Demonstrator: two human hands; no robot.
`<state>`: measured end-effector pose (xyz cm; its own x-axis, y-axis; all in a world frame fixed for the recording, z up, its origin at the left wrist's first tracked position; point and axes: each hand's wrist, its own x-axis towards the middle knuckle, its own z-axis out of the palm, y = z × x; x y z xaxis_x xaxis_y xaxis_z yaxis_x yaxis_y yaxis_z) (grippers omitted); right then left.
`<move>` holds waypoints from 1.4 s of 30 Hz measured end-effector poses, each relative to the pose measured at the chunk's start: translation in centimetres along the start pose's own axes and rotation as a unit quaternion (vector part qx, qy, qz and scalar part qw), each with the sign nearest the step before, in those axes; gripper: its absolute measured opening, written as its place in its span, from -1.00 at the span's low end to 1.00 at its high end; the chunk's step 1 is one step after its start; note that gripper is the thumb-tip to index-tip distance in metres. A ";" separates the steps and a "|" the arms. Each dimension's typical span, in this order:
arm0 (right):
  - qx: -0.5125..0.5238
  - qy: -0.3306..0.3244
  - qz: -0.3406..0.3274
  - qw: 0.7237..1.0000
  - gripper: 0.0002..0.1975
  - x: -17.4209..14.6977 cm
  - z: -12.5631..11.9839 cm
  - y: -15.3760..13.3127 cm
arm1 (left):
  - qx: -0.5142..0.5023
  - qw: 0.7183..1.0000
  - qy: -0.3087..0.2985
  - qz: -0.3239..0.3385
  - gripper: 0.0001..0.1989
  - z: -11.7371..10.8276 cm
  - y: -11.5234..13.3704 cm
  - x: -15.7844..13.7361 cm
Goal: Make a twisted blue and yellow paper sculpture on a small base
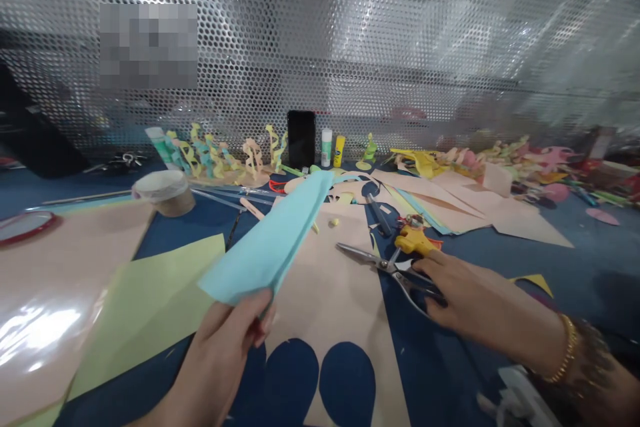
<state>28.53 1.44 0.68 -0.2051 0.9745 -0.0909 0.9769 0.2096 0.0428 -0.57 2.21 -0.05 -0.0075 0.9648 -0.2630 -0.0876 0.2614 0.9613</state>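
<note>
My left hand (225,340) is closed on the lower end of a folded sheet of light blue paper (273,247), which slants up to the right. Below that sheet lies a beige paper (345,293) with rounded, petal-like holes cut through its near end. At the right, my right hand (460,287) has its fingers and thumb closed around the handles of metal scissors (385,264). Their blades point left over the beige paper and look nearly together. Just behind the scissors sits a yellow-handled tool (415,240), partly hidden.
A pale green sheet (155,300) and a glossy beige sheet (55,293) lie left, near a tape roll (165,192). A phone (301,139), glue sticks (327,147) and curled paper pieces (215,153) stand along the perforated metal wall. Paper scraps (520,213) spread right.
</note>
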 end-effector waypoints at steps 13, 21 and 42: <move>0.407 -0.061 0.013 0.911 -0.84 0.2 -2.4 0.1 | 0.084 0.992 0.011 0.089 -0.77 0.0 0.2 -0.4; 0.725 -0.007 0.026 0.688 -0.72 -0.1 -1.8 -4.8 | 0.074 0.993 -0.031 0.090 -0.74 0.5 0.3 -0.9; 0.764 0.150 0.068 0.624 -0.76 1.0 -0.5 -6.6 | 0.155 0.975 -0.134 -0.084 -0.59 2.7 -0.1 -2.4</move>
<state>21.89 1.08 0.80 0.1072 0.9942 0.0094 -0.1436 0.0248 -0.9893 2.11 -0.10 0.72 0.2449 0.8704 -0.4271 0.2411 0.3720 0.8964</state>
